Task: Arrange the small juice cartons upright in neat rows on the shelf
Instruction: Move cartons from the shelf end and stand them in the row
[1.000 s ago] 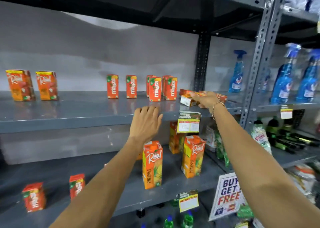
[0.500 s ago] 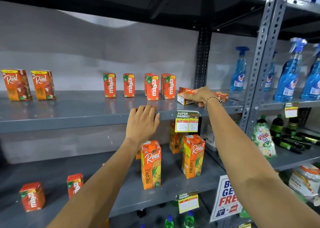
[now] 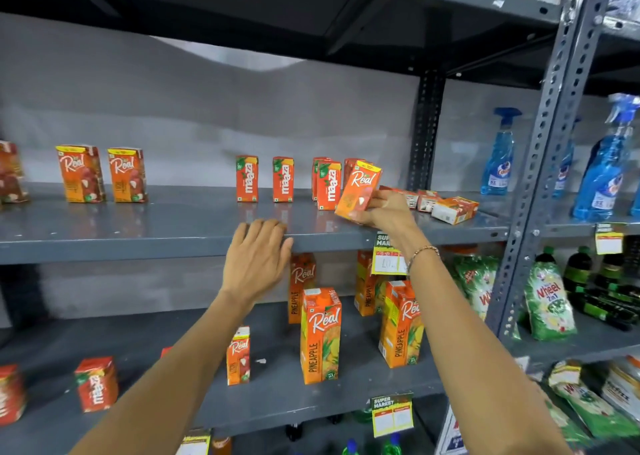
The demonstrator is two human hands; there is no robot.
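My right hand (image 3: 386, 212) grips a small orange Real juice carton (image 3: 358, 189), tilted, just above the grey middle shelf (image 3: 138, 233). Behind that hand several small cartons (image 3: 453, 209) lie flat on the shelf. Upright Maaza cartons (image 3: 247, 178) stand in a row at the centre, with one (image 3: 328, 185) right beside the held carton. Two upright Real cartons (image 3: 81, 173) stand further left. My left hand (image 3: 258, 257) rests flat with fingers apart on the shelf's front edge, holding nothing.
Blue spray bottles (image 3: 498, 153) stand right of the shelf post (image 3: 543, 163). Tall Real pineapple cartons (image 3: 320, 335) and small cartons (image 3: 97, 383) stand on the lower shelf. Detergent packs (image 3: 549, 302) and dark bottles fill the right bay. Price tags (image 3: 388, 257) hang from shelf edges.
My right hand has lifted one Real carton from the flat-lying pile and carried it left, raising it towards upright. My left hand has stayed on the shelf edge.
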